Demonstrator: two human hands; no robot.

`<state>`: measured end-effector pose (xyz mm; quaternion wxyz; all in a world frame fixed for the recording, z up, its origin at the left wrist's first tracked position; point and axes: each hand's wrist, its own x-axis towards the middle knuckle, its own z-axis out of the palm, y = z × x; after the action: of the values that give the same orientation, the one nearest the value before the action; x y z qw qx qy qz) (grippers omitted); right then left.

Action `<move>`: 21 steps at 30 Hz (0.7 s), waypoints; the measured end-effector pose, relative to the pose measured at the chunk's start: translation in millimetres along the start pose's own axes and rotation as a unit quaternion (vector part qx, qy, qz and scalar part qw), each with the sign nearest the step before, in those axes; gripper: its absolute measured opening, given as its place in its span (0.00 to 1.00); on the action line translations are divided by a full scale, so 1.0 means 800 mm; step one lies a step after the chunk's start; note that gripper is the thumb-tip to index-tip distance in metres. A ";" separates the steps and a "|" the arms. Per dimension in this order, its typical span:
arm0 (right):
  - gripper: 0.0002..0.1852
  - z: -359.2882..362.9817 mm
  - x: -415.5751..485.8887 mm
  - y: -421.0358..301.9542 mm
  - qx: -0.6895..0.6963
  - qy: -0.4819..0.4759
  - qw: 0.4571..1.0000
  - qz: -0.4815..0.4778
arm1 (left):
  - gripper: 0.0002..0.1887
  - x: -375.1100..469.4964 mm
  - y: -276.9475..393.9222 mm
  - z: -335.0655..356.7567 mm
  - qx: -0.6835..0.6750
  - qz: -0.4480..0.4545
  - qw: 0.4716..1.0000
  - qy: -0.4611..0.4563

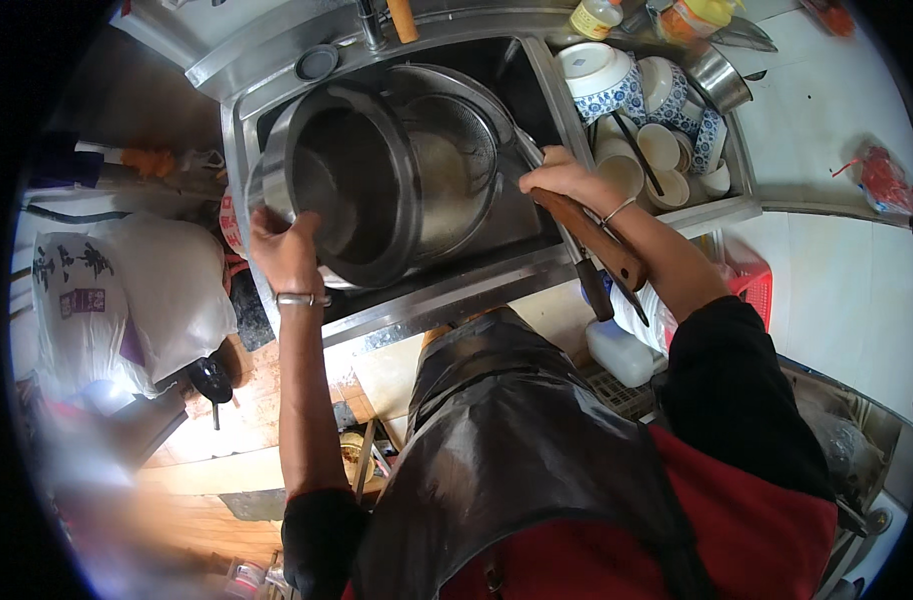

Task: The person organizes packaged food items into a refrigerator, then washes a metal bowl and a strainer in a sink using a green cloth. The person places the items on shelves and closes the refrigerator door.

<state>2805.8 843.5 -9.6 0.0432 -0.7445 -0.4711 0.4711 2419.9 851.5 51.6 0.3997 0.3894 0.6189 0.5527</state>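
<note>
My left hand [285, 247] grips the rim of a deep metal pot [351, 187], which is tilted on its side over a steel sink [246, 142]. Beside the pot, to its right, lies a round wire-mesh strainer [449, 150] with a wide metal vessel under and around it. My right hand [565, 176] is closed on long handles: a brown wooden handle [595, 236] and a metal rod with a dark grip [594, 289] run out below it. What the far ends of the handles join is partly hidden among the metalware.
A side basin at right holds blue-and-white bowls [599, 79], cups [659, 146] and a small steel pot [719, 79]. The faucet [370, 26] rises behind the sink. Plastic bottles [597, 16] stand at the back. White plastic bags [156, 292] bulge at the left.
</note>
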 end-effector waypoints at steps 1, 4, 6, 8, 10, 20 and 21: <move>0.30 0.006 0.007 0.006 -0.029 0.019 0.999 -0.008 | 0.14 -0.002 0.008 -0.005 0.008 0.033 0.999 -0.004; 0.34 0.014 0.024 0.016 -0.074 0.020 0.995 -0.071 | 0.17 -0.005 0.020 -0.021 0.070 0.017 0.997 0.018; 0.35 0.018 0.022 0.016 -0.087 0.016 0.993 -0.079 | 0.17 -0.003 0.023 -0.031 0.092 0.011 0.995 0.039; 0.33 0.020 0.011 0.008 -0.179 0.090 0.974 -0.107 | 0.17 -0.001 0.027 -0.039 0.104 -0.005 0.993 0.058; 0.29 0.020 -0.002 -0.012 -0.282 0.101 0.945 -0.130 | 0.17 -0.003 0.031 -0.046 0.114 -0.002 0.992 0.046; 0.17 0.212 0.070 -0.110 -0.242 -0.133 0.903 -0.330 | 0.13 -0.025 0.077 -0.054 0.120 0.038 0.991 0.036; 0.18 0.244 0.088 -0.100 -0.243 -0.095 0.895 -0.362 | 0.14 -0.026 0.081 -0.055 0.125 0.033 0.990 0.050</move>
<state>2615.8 865.6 -123.6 -0.0171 -0.4615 -0.8096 0.3624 2389.7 821.8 120.4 0.2978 0.4285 0.6893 0.5026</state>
